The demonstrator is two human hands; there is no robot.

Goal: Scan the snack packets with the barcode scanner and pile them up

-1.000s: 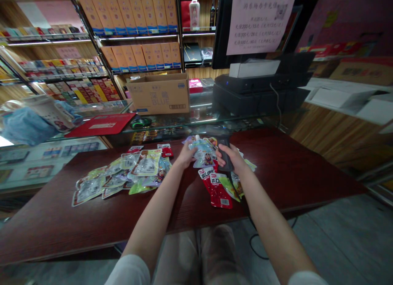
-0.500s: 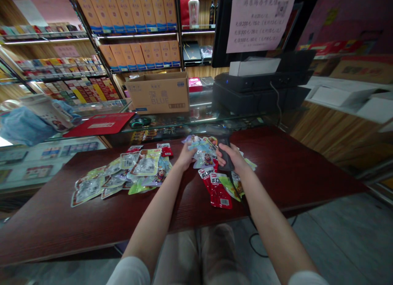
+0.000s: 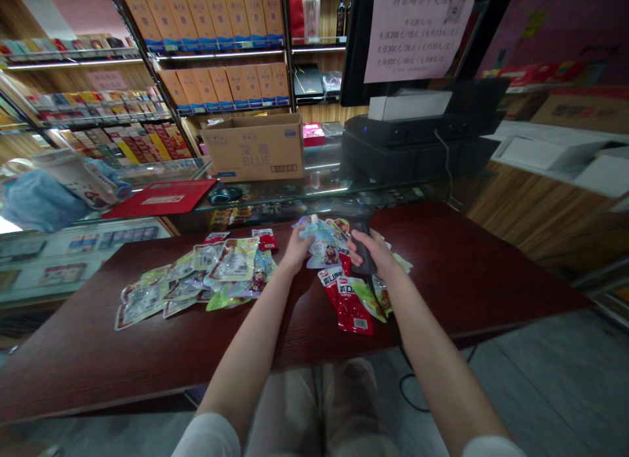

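My right hand (image 3: 372,252) is wrapped round the handle of a black barcode scanner (image 3: 362,252), its head pointing away from me over the packets. Between the fingers of my left hand (image 3: 298,248) is the left edge of a light-blue spouted pouch (image 3: 323,246) with a white cap and a cartoon figure. Beneath and around the scanner lie red snack packets (image 3: 352,313) and a green snack packet (image 3: 366,296). Left of my left forearm spreads a pile of clear, green and purple snack packets (image 3: 230,263) on the dark red-brown table (image 3: 472,267).
Behind the table runs a glass counter (image 3: 275,191) with a cardboard box (image 3: 253,149), a red folder (image 3: 160,198) and a mouse (image 3: 225,195). A monitor with a paper notice (image 3: 417,34) stands at the back right. The scanner's cable (image 3: 407,388) hangs off the front edge.
The light-blue pouch has shifted slightly to the left and its white cap shows more clearly. Both hands keep nearly the same places and grips.
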